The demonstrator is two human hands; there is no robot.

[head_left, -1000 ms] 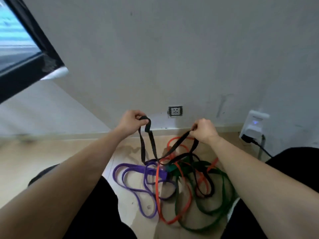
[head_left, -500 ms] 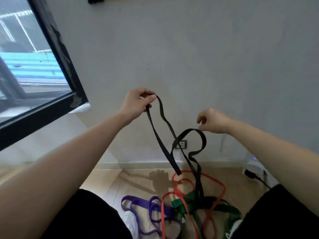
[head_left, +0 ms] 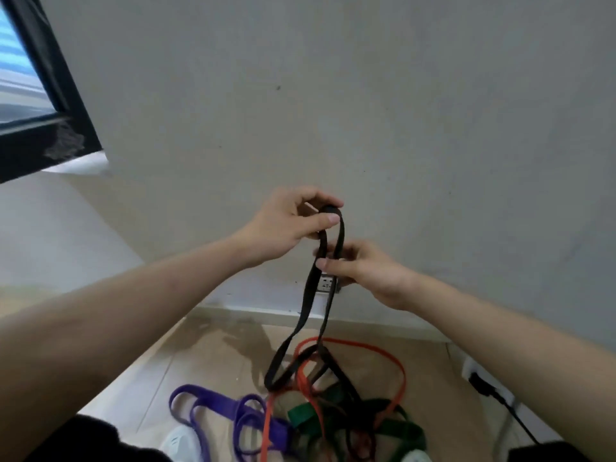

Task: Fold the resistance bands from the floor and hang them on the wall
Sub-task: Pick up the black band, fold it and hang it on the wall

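Left hand (head_left: pixel 283 228) is pinching the black band (head_left: pixel 306 301) at its bend. Right hand (head_left: pixel 370 275), gripping both strands just below those fingers (head_left: pixel 325 222), should be sliding down, keeping strands flat.

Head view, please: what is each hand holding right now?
Left hand: grips the black band at its top.
Right hand: pinches it lower down.

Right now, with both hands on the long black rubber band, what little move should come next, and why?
Probably slide the right hand down the long black rubber band and lift its lower loop. The left hand holds the top bend, the right hand pinches both strands just below, yet the bottom loop lies across the thin orange rubber band on the floor.
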